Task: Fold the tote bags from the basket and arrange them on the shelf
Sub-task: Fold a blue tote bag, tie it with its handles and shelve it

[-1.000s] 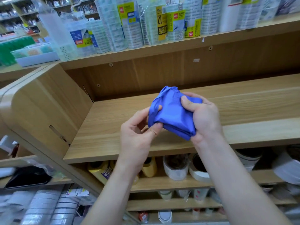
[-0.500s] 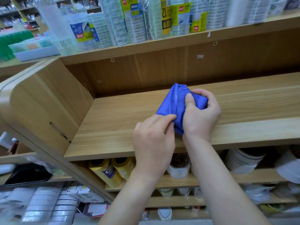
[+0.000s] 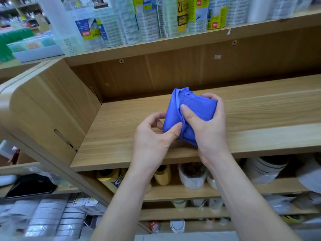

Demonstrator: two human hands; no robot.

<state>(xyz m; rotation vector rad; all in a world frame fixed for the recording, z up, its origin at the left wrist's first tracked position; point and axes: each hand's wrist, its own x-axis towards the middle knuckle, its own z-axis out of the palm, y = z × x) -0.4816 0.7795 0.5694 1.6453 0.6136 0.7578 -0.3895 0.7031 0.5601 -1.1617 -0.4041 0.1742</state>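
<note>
At the far left a wooden side panel (image 3: 52,108) with a rounded top corner closes off the shelf (image 3: 260,119), and below it lie a flat black item (image 3: 29,185) and stacks of pale tape rolls (image 3: 46,216), somewhat blurred. Above the shelf, packs of clear tape (image 3: 149,20) stand in a row on the upper board. Toward the middle, the left hand (image 3: 152,136) reaches in from below with its fingers curled, its thumb pressed against the lower left edge of the blue tote bag (image 3: 194,108) – a pinch on the fabric. The bag is bunched into a compact folded bundle, held over the bare board of the shelf, nearer the front edge than the back wall; whether its underside touches the wood cannot be told. The right hand (image 3: 208,129) grasps the bundle from the right – thumb laid across the top face, fingers wrapped round the far side. Under the shelf, yellow rolls (image 3: 111,178) sit below the left forearm, and white rolls (image 3: 264,169) lie further right.
</note>
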